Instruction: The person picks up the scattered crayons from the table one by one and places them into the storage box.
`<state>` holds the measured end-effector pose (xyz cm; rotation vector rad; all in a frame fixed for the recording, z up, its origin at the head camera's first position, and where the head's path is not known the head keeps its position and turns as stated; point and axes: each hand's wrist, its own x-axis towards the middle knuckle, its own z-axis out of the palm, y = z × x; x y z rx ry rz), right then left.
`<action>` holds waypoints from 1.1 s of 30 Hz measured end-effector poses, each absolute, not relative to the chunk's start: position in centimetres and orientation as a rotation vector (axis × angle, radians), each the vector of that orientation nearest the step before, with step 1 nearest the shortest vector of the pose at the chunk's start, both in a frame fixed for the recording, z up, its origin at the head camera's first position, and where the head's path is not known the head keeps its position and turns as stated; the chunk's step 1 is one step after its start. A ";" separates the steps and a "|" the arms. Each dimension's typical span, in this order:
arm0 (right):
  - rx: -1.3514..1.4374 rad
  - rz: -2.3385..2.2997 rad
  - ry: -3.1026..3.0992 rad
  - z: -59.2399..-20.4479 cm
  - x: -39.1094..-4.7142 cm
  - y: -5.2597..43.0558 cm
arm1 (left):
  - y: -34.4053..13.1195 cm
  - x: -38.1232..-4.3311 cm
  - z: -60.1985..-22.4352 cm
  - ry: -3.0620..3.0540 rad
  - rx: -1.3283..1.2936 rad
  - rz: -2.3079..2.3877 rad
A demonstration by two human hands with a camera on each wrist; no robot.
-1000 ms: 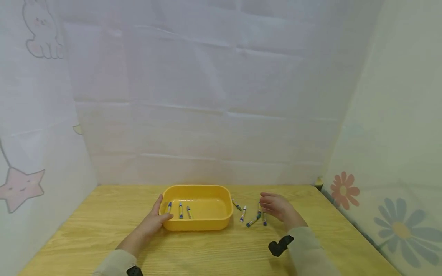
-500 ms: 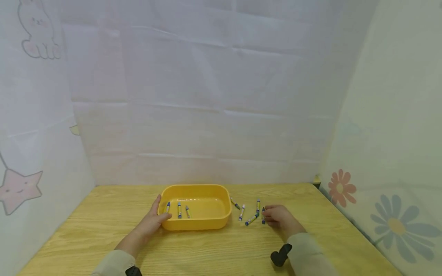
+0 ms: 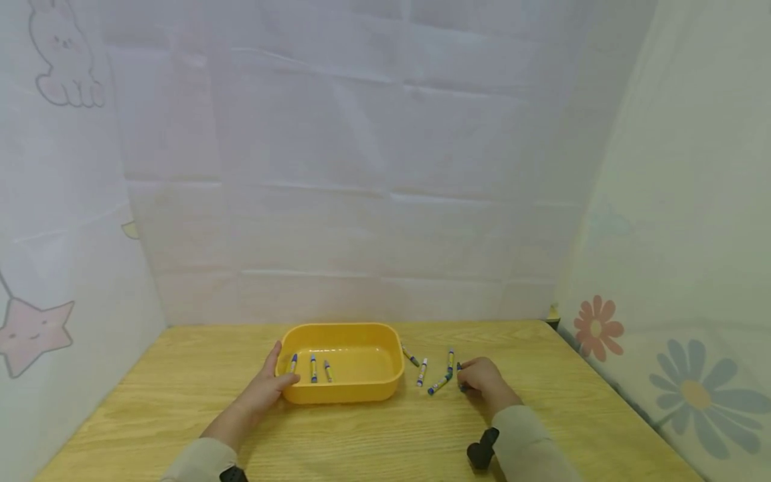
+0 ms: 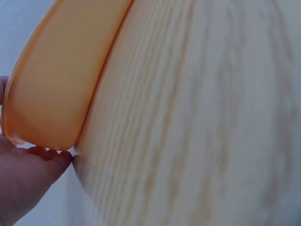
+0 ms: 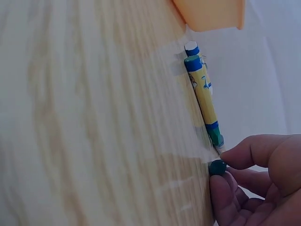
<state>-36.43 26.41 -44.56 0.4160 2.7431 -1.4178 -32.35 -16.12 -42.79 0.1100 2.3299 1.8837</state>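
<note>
My left hand (image 3: 263, 389) grips the left end of a yellow plastic tray (image 3: 343, 392), thumb over the rim and fingers along its outer side. Three crayons lie inside, one of them a blue-tipped crayon (image 3: 314, 368). To the tray's right, my right hand (image 3: 485, 381) pinches a dark crayon (image 5: 217, 167) between thumb and fingers, low at the tabletop; most of it is hidden by the fingers. Close beside it lies a green crayon (image 5: 203, 96) in a yellow and blue wrapper.
Between the tray and my right hand lie a white crayon (image 3: 422, 372), a dark green crayon (image 3: 411, 355) and another yellow-wrapped crayon (image 3: 450, 360). All rest on a wooden table (image 3: 337, 442). A pale cloth wall (image 3: 361, 201) stands behind the table.
My right hand has come down from above the crayons and closed on the dark one at the right. My left hand keeps its hold on the tray.
</note>
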 end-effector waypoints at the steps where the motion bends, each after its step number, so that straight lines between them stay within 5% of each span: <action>1: 0.417 -1.419 2.745 -44.6 -36.5 26.4 | -16.1 -32.4 -42.8 2.331 0.110 1.883; 15: 0.220 -1.943 2.302 -41.0 -36.6 25.8 | -16.0 -32.6 -43.1 2.330 0.106 1.887; 33: -0.174 -2.063 1.930 -39.1 -40.0 15.3 | -16.2 -32.6 -43.7 2.316 0.107 1.943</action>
